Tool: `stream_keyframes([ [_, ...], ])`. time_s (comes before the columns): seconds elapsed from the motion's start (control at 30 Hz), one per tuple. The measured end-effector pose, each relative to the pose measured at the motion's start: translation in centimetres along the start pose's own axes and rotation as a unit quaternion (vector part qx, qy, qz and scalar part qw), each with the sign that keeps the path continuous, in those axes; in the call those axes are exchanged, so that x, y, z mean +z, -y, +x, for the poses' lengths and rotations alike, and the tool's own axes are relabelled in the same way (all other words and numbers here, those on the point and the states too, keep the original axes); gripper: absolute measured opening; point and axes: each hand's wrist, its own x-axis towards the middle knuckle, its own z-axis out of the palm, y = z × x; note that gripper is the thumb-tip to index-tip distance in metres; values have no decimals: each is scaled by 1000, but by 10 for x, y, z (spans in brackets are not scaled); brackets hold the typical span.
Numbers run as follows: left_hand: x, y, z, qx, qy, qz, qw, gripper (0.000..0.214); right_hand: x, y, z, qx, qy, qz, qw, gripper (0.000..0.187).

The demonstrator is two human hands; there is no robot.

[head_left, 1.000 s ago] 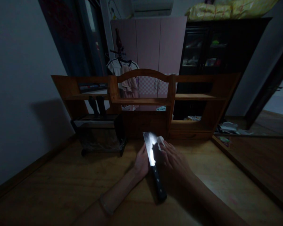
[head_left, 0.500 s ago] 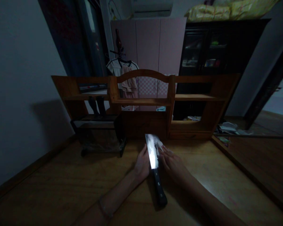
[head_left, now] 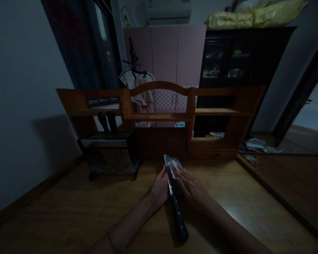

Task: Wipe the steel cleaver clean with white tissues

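A cleaver lies on the wooden desk [head_left: 69, 208], its steel blade [head_left: 170, 173] pointing away and its black handle [head_left: 179, 219] toward me. My left hand [head_left: 159, 188] rests against the blade's left side near the handle, fingers curled along it. On the blade's right side, my right hand [head_left: 191, 187] lies flat with fingers stretched forward, pressing a white tissue [head_left: 174, 163] onto the steel. Only a small part of the tissue shows past the fingertips.
A wooden desktop shelf [head_left: 161, 116] stands along the desk's back edge. A dark knife rack [head_left: 108, 150] with two black handles sits at its left. A grey wall runs along the left. Pink and dark cabinets stand behind; the room is dim.
The blade has tilted and lost its bright glare. My right hand and the tissue have slid leftward onto the blade face. The camera view has dipped slightly.
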Motion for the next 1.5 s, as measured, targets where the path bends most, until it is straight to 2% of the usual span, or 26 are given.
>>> stream_keyframes([
  [0.1,-3,2,-1,-14,-30,21,999,54,0,8,0,-25,51,19,998,47],
  [0.2,-5,0,0,-1,-57,22,998,52,1,6,0,-17,58,5,998,46],
  [0.33,-5,-4,3,36,-88,17,995,50,4,-6,0,14,41,-27,999,45],
  [0.43,-7,-4,5,33,-116,33,992,50,7,-20,-2,53,18,-68,996,46],
  [0.6,-16,-1,7,30,-114,51,992,49,9,-35,-5,108,-43,-106,988,47],
  [0.7,-19,0,8,16,-141,47,989,44,8,-34,-4,105,-66,-103,987,47],
  [0.87,-18,1,9,-3,-161,30,987,39,9,-28,-3,93,-67,-93,989,46],
  [1.07,-17,0,9,13,-181,31,983,35,7,-28,-3,80,-90,-76,990,46],
  [1.13,-16,0,10,26,-176,23,984,36,2,-21,-2,47,-61,-59,995,46],
  [1.3,-17,-1,9,29,-183,17,983,39,-8,12,1,-48,62,8,997,47],
  [1.4,-20,-1,8,2,-193,26,981,47,-6,22,1,-69,106,28,992,48],
  [1.5,-21,-2,9,-2,-180,22,983,51,-4,18,1,-58,117,21,991,48],
])
